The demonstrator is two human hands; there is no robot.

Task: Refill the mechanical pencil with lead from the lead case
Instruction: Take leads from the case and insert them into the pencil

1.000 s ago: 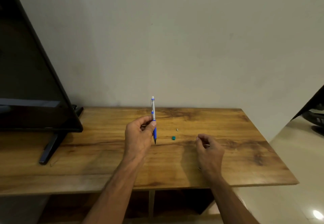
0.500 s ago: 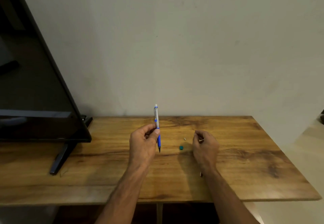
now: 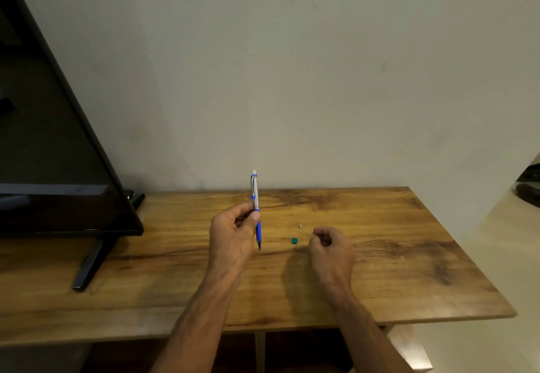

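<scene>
My left hand [image 3: 233,235] grips a blue and silver mechanical pencil [image 3: 256,197] by its blue grip. The pencil stands upright over the wooden table [image 3: 409,256], white end up and tip down. To its right, my right hand [image 3: 331,251] hovers low over the table with fingers curled into a pinch. A thin dark sliver shows at its fingertips, seemingly the lead case, mostly hidden by the hand. A small teal cap [image 3: 294,240] lies on the table between the hands. A tiny pale piece [image 3: 300,226] lies just beyond it.
A black TV screen [image 3: 58,153] on a stand [image 3: 90,264] fills the left side of the table. A plain wall rises behind. The table's right edge drops off to a pale floor [image 3: 496,241].
My right hand moved toward the teal cap, then drew back slightly right, staying pinched. The left hand kept the pencil upright. The camera view shifted a little.
</scene>
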